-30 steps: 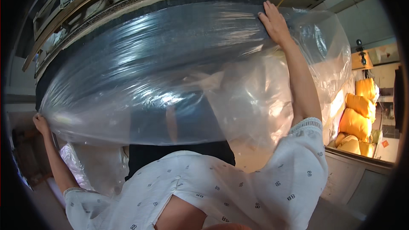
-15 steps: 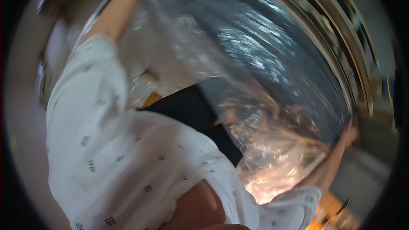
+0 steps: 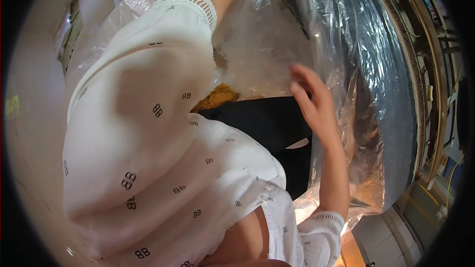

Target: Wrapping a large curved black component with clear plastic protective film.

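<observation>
A large dark round object [image 3: 391,118] stands at the right, wrapped in clear plastic film [image 3: 257,34]. My right hand [image 3: 311,101] is raised in front of the film with its fingers apart, at or just off the film's surface, and holds nothing. Its forearm rises from a white lace-cuffed sleeve [image 3: 321,227] at the bottom. My left arm in a white patterned sleeve [image 3: 148,94] reaches up along the film and leaves the picture at the top, so that hand is hidden. A black part [image 3: 267,123] shows behind the film under my right hand.
An orange-yellow lump [image 3: 217,96] lies behind the film beside the black part. A wooden frame with cables [image 3: 438,118] curves along the right edge. A pale wall [image 3: 34,118] fills the left side.
The view has swung round, so the wrapped object now stands at the right. My right hand came off the object's far rim and moved in toward the middle of the film.
</observation>
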Demonstrator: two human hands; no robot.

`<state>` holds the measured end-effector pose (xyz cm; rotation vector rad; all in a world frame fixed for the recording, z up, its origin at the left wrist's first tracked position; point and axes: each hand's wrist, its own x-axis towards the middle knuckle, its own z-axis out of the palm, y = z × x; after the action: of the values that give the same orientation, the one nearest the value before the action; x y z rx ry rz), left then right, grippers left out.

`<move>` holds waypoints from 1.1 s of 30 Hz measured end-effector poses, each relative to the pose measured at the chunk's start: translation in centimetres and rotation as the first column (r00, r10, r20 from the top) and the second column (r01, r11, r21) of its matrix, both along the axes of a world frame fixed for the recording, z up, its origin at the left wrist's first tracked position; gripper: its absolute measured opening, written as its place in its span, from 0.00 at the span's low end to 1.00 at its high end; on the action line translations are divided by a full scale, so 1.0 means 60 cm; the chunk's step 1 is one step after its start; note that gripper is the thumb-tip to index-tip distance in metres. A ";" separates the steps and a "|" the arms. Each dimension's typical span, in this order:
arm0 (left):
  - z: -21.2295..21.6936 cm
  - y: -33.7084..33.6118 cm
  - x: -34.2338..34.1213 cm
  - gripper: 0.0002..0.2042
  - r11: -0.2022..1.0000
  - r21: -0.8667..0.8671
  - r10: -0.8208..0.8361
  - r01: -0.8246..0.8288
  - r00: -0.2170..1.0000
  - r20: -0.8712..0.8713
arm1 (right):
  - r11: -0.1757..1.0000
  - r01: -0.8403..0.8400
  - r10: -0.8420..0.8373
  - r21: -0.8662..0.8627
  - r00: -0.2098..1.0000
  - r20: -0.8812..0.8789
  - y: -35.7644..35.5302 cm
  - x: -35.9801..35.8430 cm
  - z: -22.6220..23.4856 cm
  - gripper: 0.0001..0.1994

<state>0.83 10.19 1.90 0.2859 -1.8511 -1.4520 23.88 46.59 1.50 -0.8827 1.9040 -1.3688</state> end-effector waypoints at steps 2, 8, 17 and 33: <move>-0.022 -0.075 -0.003 0.10 0.962 -0.102 0.237 -0.254 0.959 -0.154 | 0.997 0.078 -0.080 -0.027 0.993 -0.086 -0.096 -0.008 -0.088 0.23; -0.034 -0.030 -0.054 0.11 0.939 -0.138 0.289 -0.316 0.939 -0.183 | 0.992 0.076 -0.070 0.104 0.996 -0.055 -0.175 -0.061 -0.214 0.19; 0.019 0.079 0.001 0.08 0.989 0.139 -0.060 0.048 0.994 0.086 | 0.769 0.632 -0.427 -0.097 0.620 0.658 0.144 -0.001 0.003 0.23; -0.047 -0.062 -0.068 0.14 0.907 -0.197 0.380 -0.371 0.925 0.006 | 0.614 0.787 -0.727 -0.053 0.539 -0.425 0.165 0.142 -0.078 0.40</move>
<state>-3.25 6.44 -0.91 0.5504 -1.8321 -1.0034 32.40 56.52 -3.21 -0.2146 2.9032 -1.5443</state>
